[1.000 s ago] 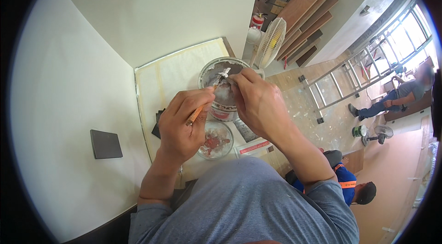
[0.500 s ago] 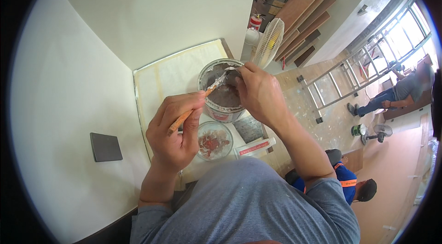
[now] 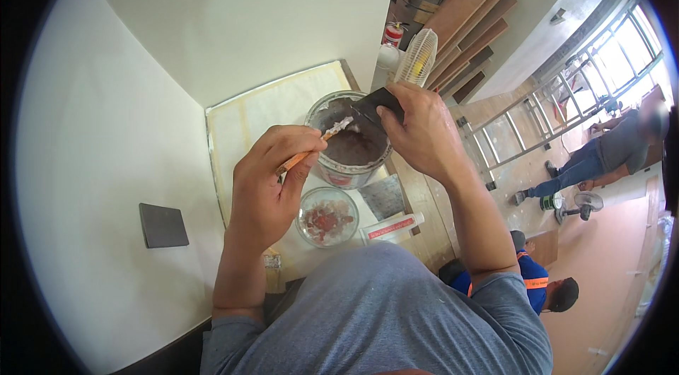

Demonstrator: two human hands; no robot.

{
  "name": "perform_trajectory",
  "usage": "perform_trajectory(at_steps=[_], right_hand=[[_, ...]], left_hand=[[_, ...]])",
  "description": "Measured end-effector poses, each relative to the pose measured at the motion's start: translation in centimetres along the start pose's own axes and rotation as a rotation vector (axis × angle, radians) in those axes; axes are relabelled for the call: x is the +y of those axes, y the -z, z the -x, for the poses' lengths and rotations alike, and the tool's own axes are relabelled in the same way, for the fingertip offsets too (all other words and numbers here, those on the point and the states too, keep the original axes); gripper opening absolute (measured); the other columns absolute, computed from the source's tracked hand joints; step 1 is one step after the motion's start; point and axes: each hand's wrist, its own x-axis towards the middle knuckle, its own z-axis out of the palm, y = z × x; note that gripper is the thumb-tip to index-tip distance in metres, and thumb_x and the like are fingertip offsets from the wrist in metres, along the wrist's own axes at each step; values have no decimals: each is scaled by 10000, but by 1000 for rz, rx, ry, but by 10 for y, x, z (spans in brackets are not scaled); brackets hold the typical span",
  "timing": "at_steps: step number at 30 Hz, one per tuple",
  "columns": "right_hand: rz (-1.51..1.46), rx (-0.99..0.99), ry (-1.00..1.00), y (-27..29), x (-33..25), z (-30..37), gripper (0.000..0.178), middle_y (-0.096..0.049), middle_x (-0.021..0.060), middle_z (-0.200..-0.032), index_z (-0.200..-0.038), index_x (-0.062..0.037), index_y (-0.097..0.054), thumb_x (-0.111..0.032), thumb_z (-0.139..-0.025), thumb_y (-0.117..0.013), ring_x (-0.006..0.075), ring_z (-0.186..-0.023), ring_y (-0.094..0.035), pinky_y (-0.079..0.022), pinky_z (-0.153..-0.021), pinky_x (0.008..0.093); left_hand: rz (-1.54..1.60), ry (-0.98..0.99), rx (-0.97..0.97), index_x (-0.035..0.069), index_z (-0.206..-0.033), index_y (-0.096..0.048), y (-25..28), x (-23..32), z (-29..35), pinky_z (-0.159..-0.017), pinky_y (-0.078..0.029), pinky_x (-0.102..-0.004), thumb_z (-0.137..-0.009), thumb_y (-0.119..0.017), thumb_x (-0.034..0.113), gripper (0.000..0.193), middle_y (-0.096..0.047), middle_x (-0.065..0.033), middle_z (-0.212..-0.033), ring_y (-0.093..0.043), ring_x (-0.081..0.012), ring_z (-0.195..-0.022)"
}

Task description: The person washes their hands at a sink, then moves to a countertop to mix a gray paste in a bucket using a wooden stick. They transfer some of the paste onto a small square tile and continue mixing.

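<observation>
My left hand (image 3: 265, 184) is closed round an orange-brown wooden stick (image 3: 293, 161), whose tip carries whitish paste (image 3: 341, 125). That tip is over the mouth of a round tin (image 3: 341, 176) with a paste-smeared rim and grey-brown insides. Pinched in my right hand (image 3: 424, 131) is a dark, flat scraper (image 3: 380, 102), its edge above the tin's right side and close to the stick tip. Nearer me sits a round clear dish (image 3: 327, 217) with red and whitish smears. A white tube with a red band (image 3: 392, 226) and a grey metal plate (image 3: 382, 195) lie beside it.
Under the tin is a pale covered surface (image 3: 247, 110) against the walls. Beyond stand a white fan (image 3: 419, 57), a fire extinguisher (image 3: 394, 34) and stacked planks (image 3: 470, 18). A ladder (image 3: 523, 127) and two people, one in blue (image 3: 534, 279), are at right.
My right hand has shifted right and slightly up, and the scraper now shows its dark flat face. The stick has moved a little right, its pasted tip apart from the scraper. A standing person has stepped left.
</observation>
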Motion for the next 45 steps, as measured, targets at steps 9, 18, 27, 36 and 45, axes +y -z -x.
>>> perform_trajectory(at_steps=[9,18,27,36,45], right_hand=[[17,-62,52,13,-4,8,182,-644,191,-988,-1034,18,-681,-90,-888,-658,429,-912,-650,-511,-796,496],[-71,-86,133,14,-28,22,164,-647,179,-989,-1059,16,-671,-65,-918,-647,407,-893,-666,-530,-763,473],[-85,-108,150,17,-42,31,176,-643,171,-1017,-1085,7,-655,-38,-916,-642,400,-869,-662,-531,-750,476],[-20,-55,220,6,-39,32,210,-614,169,-966,-1079,20,-611,-61,-890,-652,384,-795,-684,-569,-695,470],[16,-88,125,-11,-27,25,173,-627,184,-1011,-1069,20,-637,-68,-921,-625,416,-886,-664,-534,-773,498]], left_hand=[[-36,9,-102,-27,-1031,-698,4,3,-10,-823,-563,-290,-980,-656,-14,68,-716,-135,-1057,-703,-191,-973],[2,69,-25,-40,-995,-685,-6,0,-5,-822,-559,-289,-942,-692,-45,53,-721,-141,-1050,-705,-190,-973],[-22,32,-31,33,-1025,-670,-8,1,-3,-837,-571,-325,-933,-719,4,108,-732,-124,-1057,-735,-244,-986],[-31,-32,-30,31,-1049,-664,-12,-4,1,-854,-583,-354,-921,-730,5,146,-722,-129,-1076,-728,-276,-991],[-31,-83,-42,30,-1056,-656,-14,-9,7,-851,-599,-360,-903,-738,-21,182,-718,-129,-1084,-726,-283,-1018]])
